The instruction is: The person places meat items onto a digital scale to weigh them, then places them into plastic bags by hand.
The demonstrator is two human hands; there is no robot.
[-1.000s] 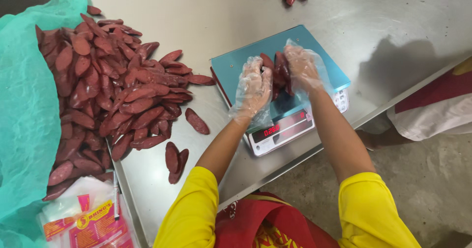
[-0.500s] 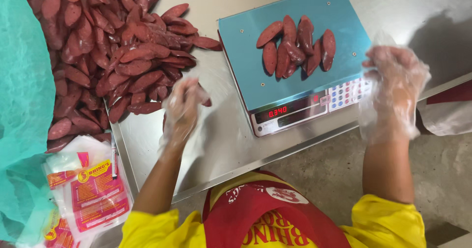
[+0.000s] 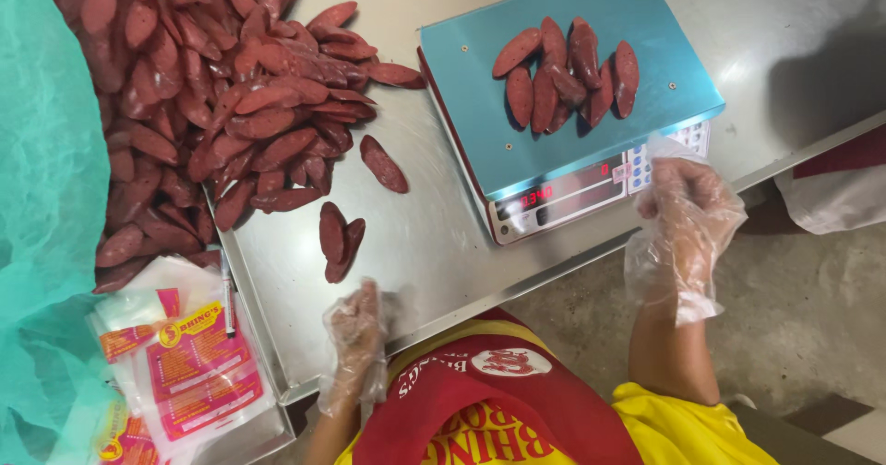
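Weighing in progress, judged from the layout: 1 batch of about 7 dark red sausages [image 3: 565,76] already sits on the blue-topped digital scale [image 3: 480,124], upper centre-right of the frame, display lit. The large sausage pile [image 3: 198,96] at upper left remains unweighed, so most of the work looks left. Printed plastic bags [image 3: 185,363] at lower left lie flat and appear unfilled; bagging not begun as far as visible.

Left hand [image 3: 355,340], in a clear disposable glove, rests at the lower-centre edge of the steel table [image 3: 425,262], fingers loosely curled, holding nothing, near 2 loose sausages [image 3: 340,236] but apart from them. Right hand [image 3: 685,214], also gloved, is at centre right just beside the scale's keypad corner, fingers half bent, holding nothing; whether a fingertip touches the keys, cannot tell.

Orientation: sausages on the scale lie flat, long axes mostly running top-to-bottom of the frame, slightly fanned, 1 at left tilted toward upper right. A single stray sausage [image 3: 383,163] between pile and scale points upper left to lower right. Teal mesh [image 3: 41,207] covers the left edge.
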